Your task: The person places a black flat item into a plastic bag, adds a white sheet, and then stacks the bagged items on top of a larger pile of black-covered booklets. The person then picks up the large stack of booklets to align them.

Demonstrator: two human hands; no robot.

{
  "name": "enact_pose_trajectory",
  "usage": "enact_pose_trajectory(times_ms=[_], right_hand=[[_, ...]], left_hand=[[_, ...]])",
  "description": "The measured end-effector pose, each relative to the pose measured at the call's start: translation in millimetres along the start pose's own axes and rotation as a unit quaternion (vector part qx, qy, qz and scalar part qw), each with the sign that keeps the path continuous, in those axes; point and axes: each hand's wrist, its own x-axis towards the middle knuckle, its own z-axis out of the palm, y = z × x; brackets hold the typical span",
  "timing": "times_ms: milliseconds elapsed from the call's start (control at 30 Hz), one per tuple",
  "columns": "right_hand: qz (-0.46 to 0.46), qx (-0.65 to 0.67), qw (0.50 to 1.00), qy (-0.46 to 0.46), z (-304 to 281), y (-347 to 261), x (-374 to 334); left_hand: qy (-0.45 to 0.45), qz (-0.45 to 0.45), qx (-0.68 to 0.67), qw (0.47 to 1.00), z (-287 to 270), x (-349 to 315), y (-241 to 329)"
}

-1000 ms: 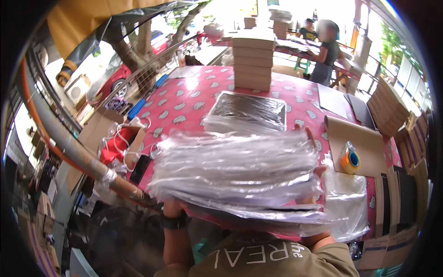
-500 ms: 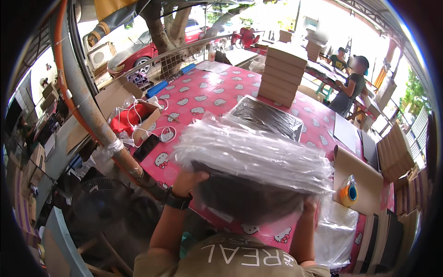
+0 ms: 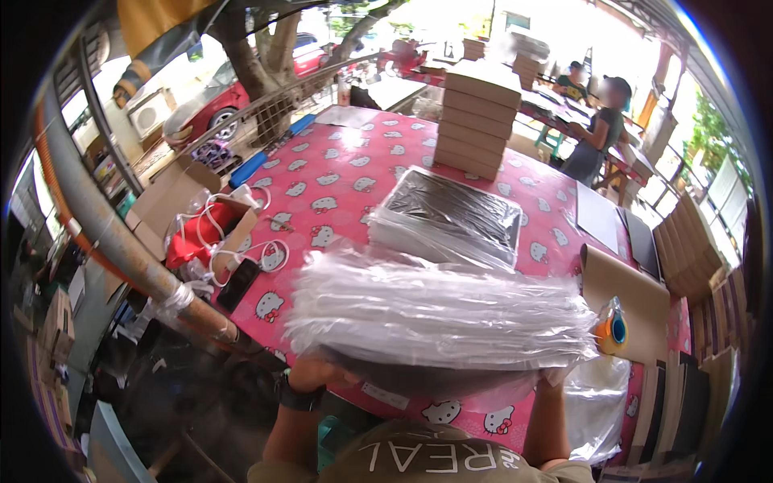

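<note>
Worktop: a pink cover printed with white cat faces spreads over the worktop (image 3: 326, 197), under an open-sided roof.
Room: a tree trunk (image 3: 250, 60) and a red car (image 3: 213, 109) show beyond the wire railing (image 3: 270, 113); two people stand or sit at a table farther back, right of centre.
Plastic-sleeved bundle: the bundle (image 3: 439, 310) (its layers slightly blurred) is above the near part of the worktop, tilted, dark underneath.
Hands: set apart, the left hand (image 3: 318, 372) clamped on the bundle's near left edge, the right hand (image 3: 555, 376) on its near right corner.
Beyond the bundle: a black pack in clear film (image 3: 455, 209), then a stack of brown boxes (image 3: 479, 121).
Left side: an open carton (image 3: 173, 197) with red material and white cables, a dark phone (image 3: 239, 286) just beside.
Right side: an orange-and-blue tape roll (image 3: 612, 332) on brown sheeting (image 3: 624, 290); clear plastic (image 3: 596, 402) nearer.
In the way: the bundle covers mid-worktop; a rusty pole (image 3: 133, 245) slants past the left edge.
</note>
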Motion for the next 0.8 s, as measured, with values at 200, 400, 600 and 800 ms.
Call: enact_pose_trajectory(times_ms=[200,400,600,800], right_hand=[[0.05,0.002,0.997,-0.059,11,12,-6],[0.075,0.006,0.99,-0.118,0,1,-13],[0.106,0.029,0.978,-0.177,2,15,-25],[0.079,-0.023,0.981,-0.174,14,8,-21]], left_hand=[[0.015,-0.01,0.07,0.997,-17,8,-6],[0.009,-0.021,0.105,0.994,-20,8,-7],[0.029,-0.016,0.134,0.99,-28,6,-3],[0.045,0.004,0.14,0.989,-17,0,-7]])
